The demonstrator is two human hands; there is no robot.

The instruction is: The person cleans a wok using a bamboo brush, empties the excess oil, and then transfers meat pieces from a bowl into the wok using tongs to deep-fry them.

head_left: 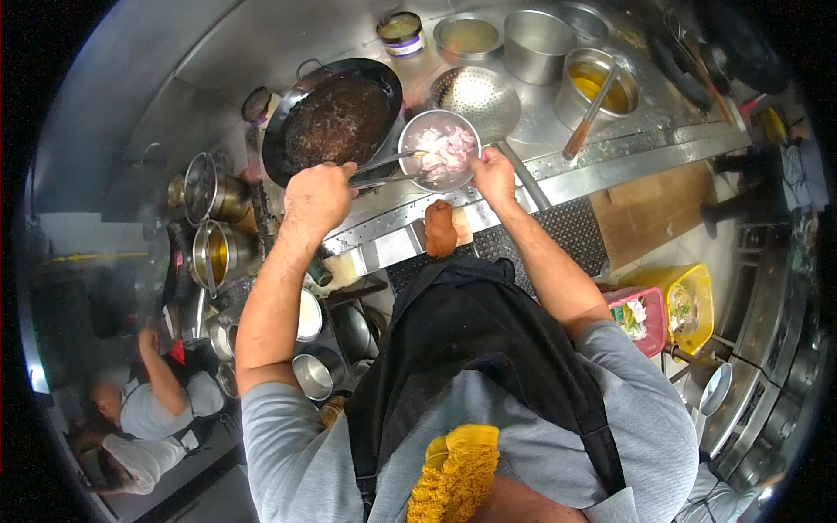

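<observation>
My left hand [321, 199] is closed around a pair of metal tongs [384, 163]. The tips of the tongs reach into a metal bowl [410, 132] that contains pale pink pieces of raw meat [446, 150]. With its fingers at the bowl's right rim, my right hand [495, 179] grips it. The bowl is tilted toward my view, so the meat inside shows. Left of the bowl sits a dark wok [336, 118] with a browned inner surface. Just behind the bowl lies a perforated metal strainer [478, 98], its handle [527, 176] pointing toward me.
A pot of yellow oil [571, 100] with a wooden-handled ladle [597, 109] stands at right. Behind are a jar [401, 37] and a deep pot [536, 52]. Pink [654, 301] and yellow bins [704, 292] stand at lower right. Other people [166, 401] appear at lower left.
</observation>
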